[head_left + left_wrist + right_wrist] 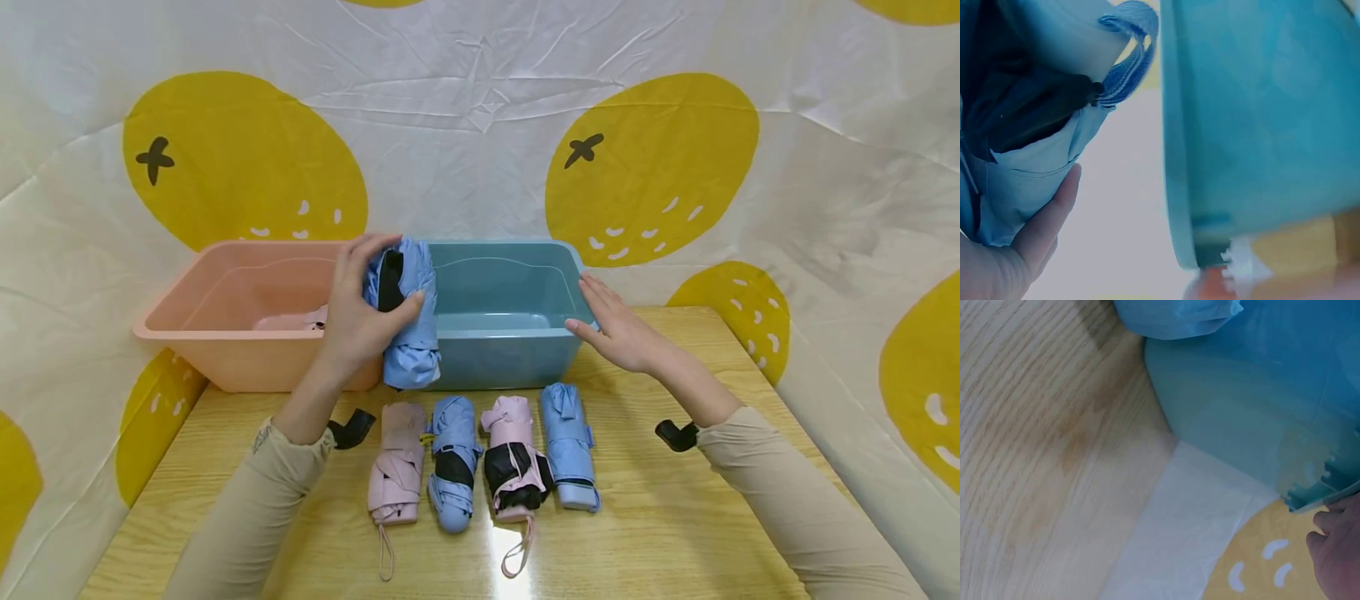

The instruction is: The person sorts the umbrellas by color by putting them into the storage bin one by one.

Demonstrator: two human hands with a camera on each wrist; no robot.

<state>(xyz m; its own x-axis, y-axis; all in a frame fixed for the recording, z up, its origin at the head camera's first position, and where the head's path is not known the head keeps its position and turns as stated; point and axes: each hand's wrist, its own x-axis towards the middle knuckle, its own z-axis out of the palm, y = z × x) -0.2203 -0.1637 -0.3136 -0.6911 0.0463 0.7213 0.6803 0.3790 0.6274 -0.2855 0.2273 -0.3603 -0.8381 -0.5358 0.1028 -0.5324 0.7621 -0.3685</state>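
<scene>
My left hand (358, 327) grips a folded blue umbrella (415, 337), raised in front of where the pink and blue bins meet. Its black part faces the palm. In the left wrist view the umbrella (1029, 169) shows a pale blue end and a woven strap (1137, 62). At the right end of the blue bin (510, 333), my right hand (626, 332) rests against the rim with fingers straight. The right wrist view catches that hand (1342, 550) at the bin's edge. Inside the pink bin (240, 336) lies something pink, mostly hidden by the front wall.
Before the bins, several folded umbrellas lie in a row on the wooden table (660, 517): a pink one (397, 467), a blue one (453, 417), another pink one (512, 425) and a blue one (567, 433). A fruit-patterned cloth (465, 167) hangs behind.
</scene>
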